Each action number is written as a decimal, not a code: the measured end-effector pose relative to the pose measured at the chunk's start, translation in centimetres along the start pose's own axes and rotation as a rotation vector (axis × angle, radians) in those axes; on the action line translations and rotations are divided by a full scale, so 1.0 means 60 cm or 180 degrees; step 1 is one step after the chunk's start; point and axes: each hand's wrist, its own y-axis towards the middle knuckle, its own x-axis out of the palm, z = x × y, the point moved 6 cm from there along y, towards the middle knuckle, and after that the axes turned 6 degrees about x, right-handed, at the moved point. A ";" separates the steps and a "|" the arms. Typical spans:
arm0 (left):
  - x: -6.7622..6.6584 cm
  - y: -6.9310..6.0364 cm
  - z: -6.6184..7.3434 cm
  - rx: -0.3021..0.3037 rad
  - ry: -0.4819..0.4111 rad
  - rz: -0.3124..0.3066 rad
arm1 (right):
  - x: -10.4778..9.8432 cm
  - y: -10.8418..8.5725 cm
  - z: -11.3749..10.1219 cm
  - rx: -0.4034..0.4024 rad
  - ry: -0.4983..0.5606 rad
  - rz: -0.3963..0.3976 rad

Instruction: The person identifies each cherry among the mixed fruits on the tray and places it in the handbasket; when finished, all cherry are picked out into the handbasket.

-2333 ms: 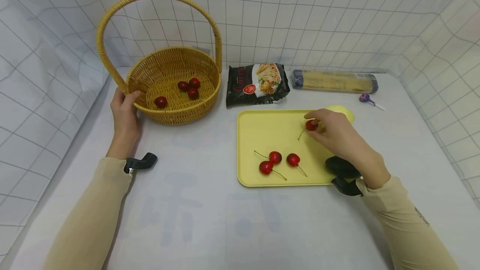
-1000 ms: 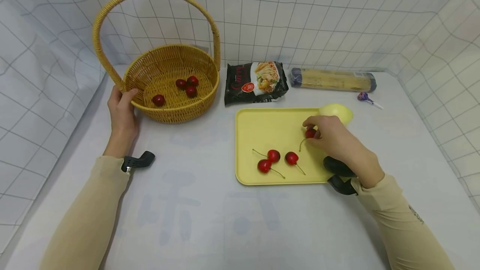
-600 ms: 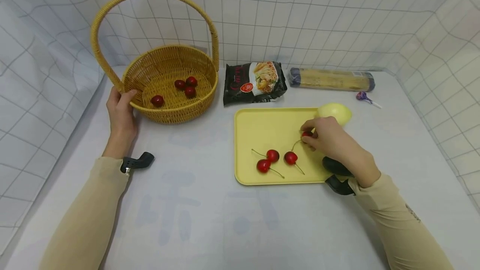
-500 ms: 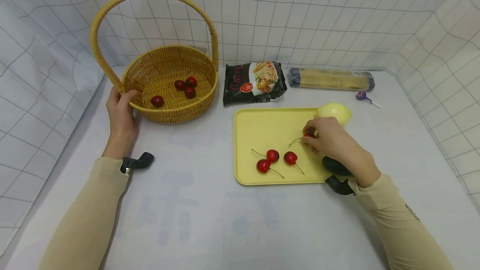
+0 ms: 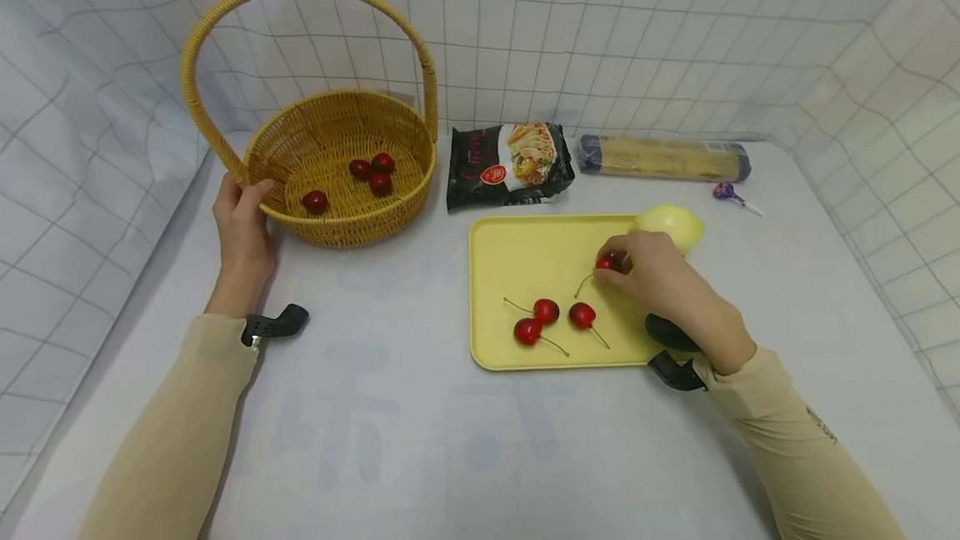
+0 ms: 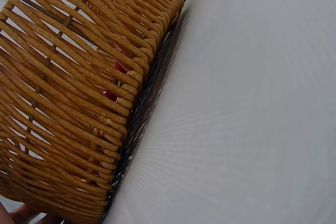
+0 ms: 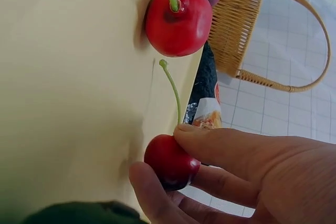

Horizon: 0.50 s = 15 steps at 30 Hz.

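Note:
My left hand (image 5: 245,232) grips the near-left rim of the wicker basket (image 5: 341,227), thumb over the edge. Four-sided views aside, several dark red cherries (image 5: 381,184) lie inside it; in the left wrist view the weave of the basket (image 6: 68,98) mostly hides them. Above the yellow tray (image 5: 517,252), my right hand (image 5: 660,277) pinches a cherry (image 7: 170,161) between thumb and fingers, its green stem pointing away. Left of that hand, three stemmed cherries lie on the tray: one cherry (image 5: 581,316) alone, plus an upper cherry (image 5: 546,311) touching a lower cherry (image 5: 527,332).
A yellow lemon-shaped fruit (image 5: 671,227) sits at the tray's back-right corner. A dark green object (image 5: 667,333) lies partly under my right wrist. Behind the tray are a black noodle packet (image 5: 510,167), a pack of dry noodles (image 5: 663,158) and a lollipop (image 5: 726,192).
My right hand has stayed over the tray's right part, shifting slightly left and down with the pinched cherry, whose stem has swung about. My left hand keeps its grip on the basket.

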 end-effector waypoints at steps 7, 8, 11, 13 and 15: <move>0.000 0.004 0.007 -0.0009 0.0035 -0.0013 | -0.020 0.003 -0.010 -0.0003 0.0033 0.0242; 0.001 0.004 0.008 0.0004 0.0019 -0.0008 | -0.023 0.004 -0.012 0.0004 0.0050 0.0268; 0.002 0.003 0.008 0.0000 0.0028 -0.0011 | -0.033 0.009 -0.021 0.0004 0.0089 0.0322; 0.003 0.001 0.006 -0.0011 0.0053 -0.0020 | -0.040 0.016 -0.032 -0.0021 0.0095 0.0334; 0.003 0.000 0.005 -0.0040 0.0066 -0.0010 | -0.047 0.024 -0.047 -0.0064 0.0084 0.0343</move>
